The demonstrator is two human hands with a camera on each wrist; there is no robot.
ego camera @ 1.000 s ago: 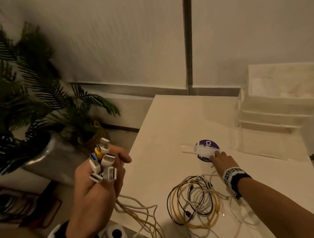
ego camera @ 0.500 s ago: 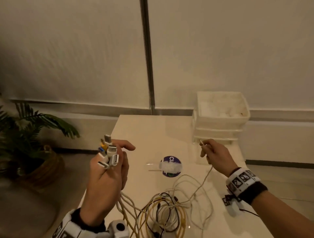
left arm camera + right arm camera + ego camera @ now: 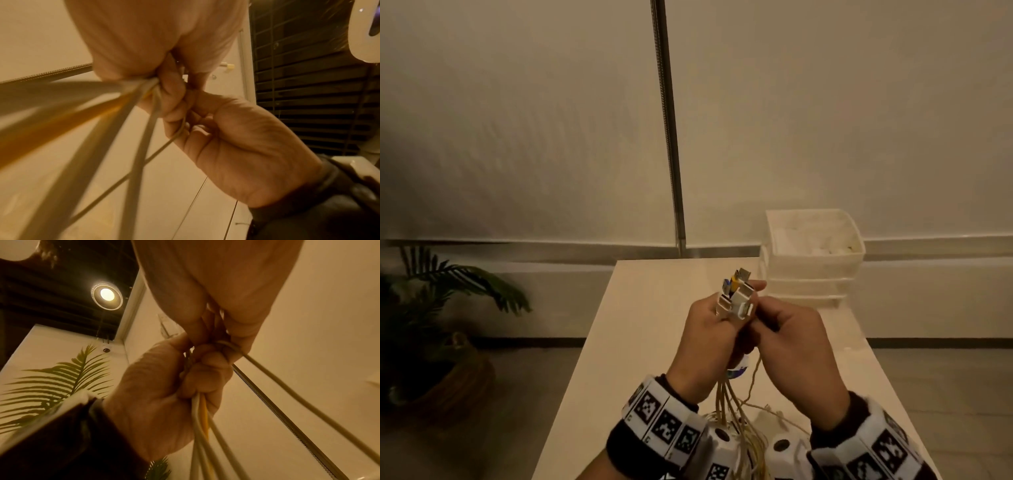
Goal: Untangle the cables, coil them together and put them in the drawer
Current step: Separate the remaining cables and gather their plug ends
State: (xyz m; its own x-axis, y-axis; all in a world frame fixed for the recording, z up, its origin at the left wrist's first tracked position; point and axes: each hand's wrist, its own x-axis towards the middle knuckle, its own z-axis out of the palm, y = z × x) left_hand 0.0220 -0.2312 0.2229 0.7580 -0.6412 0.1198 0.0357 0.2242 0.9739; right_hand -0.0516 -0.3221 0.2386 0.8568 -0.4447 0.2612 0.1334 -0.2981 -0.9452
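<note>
Gripping a bunch of cables (image 3: 729,401) below their upward-pointing plugs (image 3: 736,294), the left hand (image 3: 709,342) is closing tightly; the right hand (image 3: 794,353), touching alongside, is pinching one thin cable into it, strands hanging straight down toward the table (image 3: 640,342).

Pale, cream-coloured wall panels (image 3: 517,120) fill the back, split by a thin upright metal strip (image 3: 667,123). A glossy cream counter (image 3: 640,335) runs toward them. Left of the counter's left edge, a green palm plant (image 3: 458,281) stands on the grey floor (image 3: 482,411). Overhead, a round recessed ceiling lamp (image 3: 107,295) glows against dark slats (image 3: 308,81).
</note>
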